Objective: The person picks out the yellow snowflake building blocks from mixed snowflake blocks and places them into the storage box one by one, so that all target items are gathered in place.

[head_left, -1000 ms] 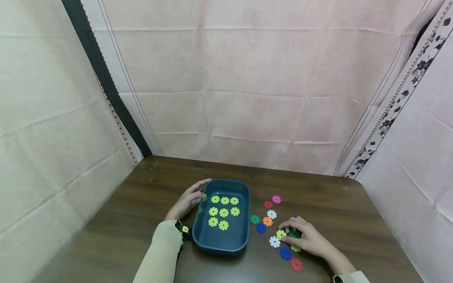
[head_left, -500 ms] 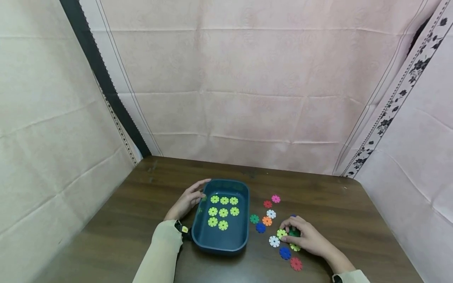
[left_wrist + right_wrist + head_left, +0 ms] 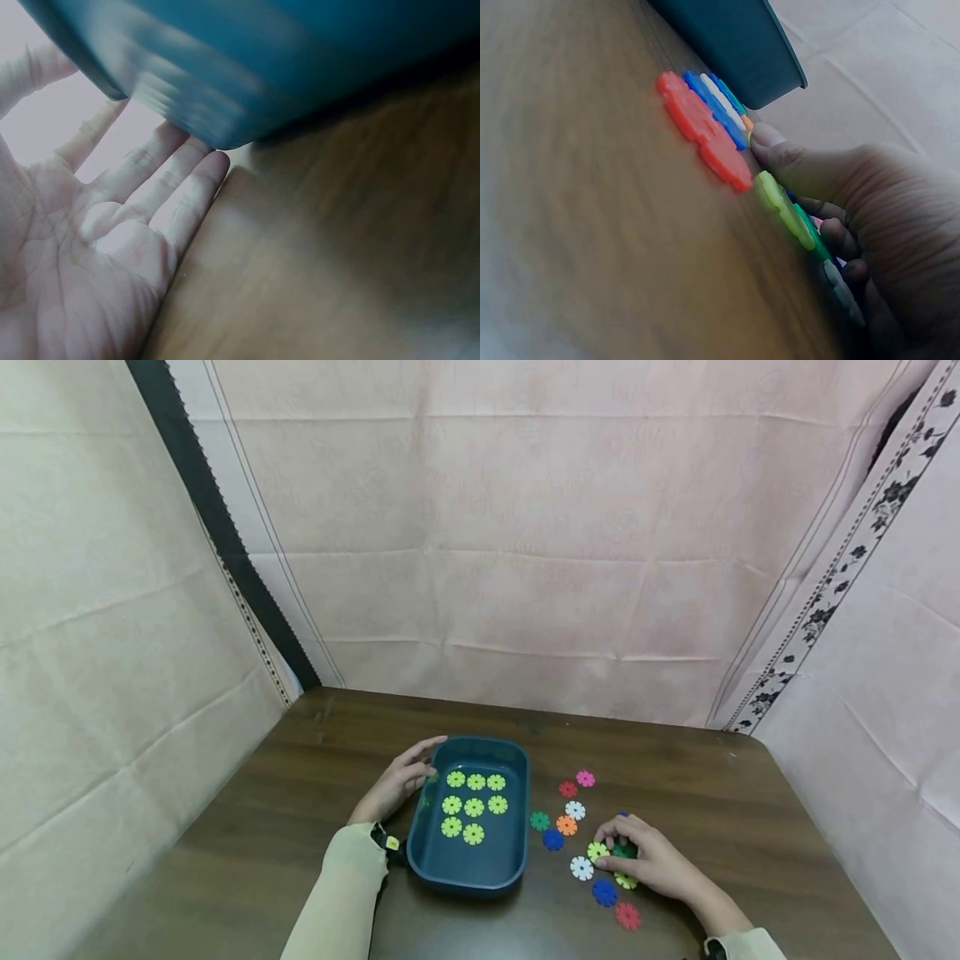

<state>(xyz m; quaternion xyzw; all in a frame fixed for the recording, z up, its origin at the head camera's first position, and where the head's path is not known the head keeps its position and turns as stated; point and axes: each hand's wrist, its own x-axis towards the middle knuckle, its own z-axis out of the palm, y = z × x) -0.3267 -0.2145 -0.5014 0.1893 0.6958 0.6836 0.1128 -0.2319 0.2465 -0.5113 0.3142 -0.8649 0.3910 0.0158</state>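
Observation:
My left hand (image 3: pixel 393 787) lies along the left side of a dark teal tray (image 3: pixel 468 867), fingers extended, touching its outer wall and rim. In the left wrist view the fingers (image 3: pixel 187 199) reach the tray's lower corner. Several yellow-green notched plastic discs (image 3: pixel 473 807) lie in rows inside the tray. My right hand (image 3: pixel 651 860) pinches another yellow-green disc (image 3: pixel 597 851) between thumb and fingertips, close over the table. Under that hand, partly hidden, lie a green disc (image 3: pixel 624 851) and another yellow-green disc (image 3: pixel 626 881).
Loose discs lie on the wooden table (image 3: pixel 247 868) between tray and right hand: white (image 3: pixel 582 868), blue (image 3: pixel 604 893), red (image 3: pixel 627 916), orange (image 3: pixel 566 825), green (image 3: pixel 540 821) and pink (image 3: pixel 585 778). Pale cloth (image 3: pixel 525 543) hangs behind the table and at both sides.
The right fingertips have closed in slightly around the yellow-green disc. The left hand, the tray and the other discs stay where they were; the head view has shifted a little.

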